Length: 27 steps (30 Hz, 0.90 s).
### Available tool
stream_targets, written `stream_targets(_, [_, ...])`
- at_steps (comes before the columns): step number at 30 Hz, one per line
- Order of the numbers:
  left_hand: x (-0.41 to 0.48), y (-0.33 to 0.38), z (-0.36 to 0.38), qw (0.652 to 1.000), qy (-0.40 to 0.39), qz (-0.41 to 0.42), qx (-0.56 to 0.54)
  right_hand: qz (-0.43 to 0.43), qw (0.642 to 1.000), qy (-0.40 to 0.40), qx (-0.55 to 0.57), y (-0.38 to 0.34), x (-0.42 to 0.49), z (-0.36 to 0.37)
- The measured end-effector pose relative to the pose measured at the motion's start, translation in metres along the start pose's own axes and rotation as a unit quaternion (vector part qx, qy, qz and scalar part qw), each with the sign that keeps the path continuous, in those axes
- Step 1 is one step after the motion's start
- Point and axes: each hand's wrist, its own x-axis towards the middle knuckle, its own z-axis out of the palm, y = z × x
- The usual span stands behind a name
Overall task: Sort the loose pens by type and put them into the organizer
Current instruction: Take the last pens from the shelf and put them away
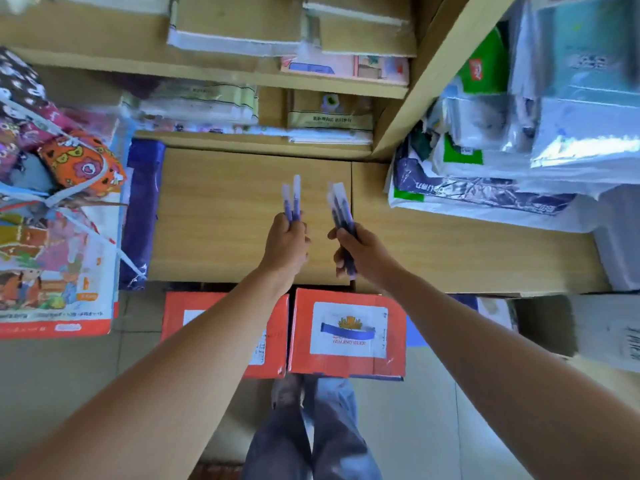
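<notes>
I note my left hand (289, 239) gripping two pens (293, 197) and my right hand (362, 252) grasping a bundle of pens (341, 207). Both sets are held apart above the wooden shelf (214, 216).

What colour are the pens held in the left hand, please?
The pens in the left hand have purple barrels and pale translucent caps; head view.
</notes>
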Motion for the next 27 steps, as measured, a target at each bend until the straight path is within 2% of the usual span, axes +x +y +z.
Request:
stream_targets(4, [-0.035, 0.013, 0.036, 0.999, -0.014, 0.005, 0.035, -0.004, 0.998, 0.03, 0.049, -0.004, -0.059, -0.027])
stream_targets(7, [-0.069, 0.031, 0.076, 0.996, -0.064, 0.009, 0.06, -0.005, 0.996, 0.049, 0.077, -0.004, -0.106, -0.06])
stream_targets(14, [-0.156, 0.049, 0.189, 0.979, -0.153, 0.033, 0.131, 0.006, 0.999, 0.019, 0.037, 0.016, -0.211, -0.154])
stream_targets(24, [-0.276, 0.042, 0.387, 0.924, -0.228, 0.095, 0.292, 0.015, 0.999, -0.003, -0.053, 0.073, -0.35, -0.32])
stream_targets(27, [-0.303, 0.04, 0.445, 0.9, -0.271, 0.117, 0.32, 0.013, 0.996, 0.048, -0.074, 0.085, -0.383, -0.372])
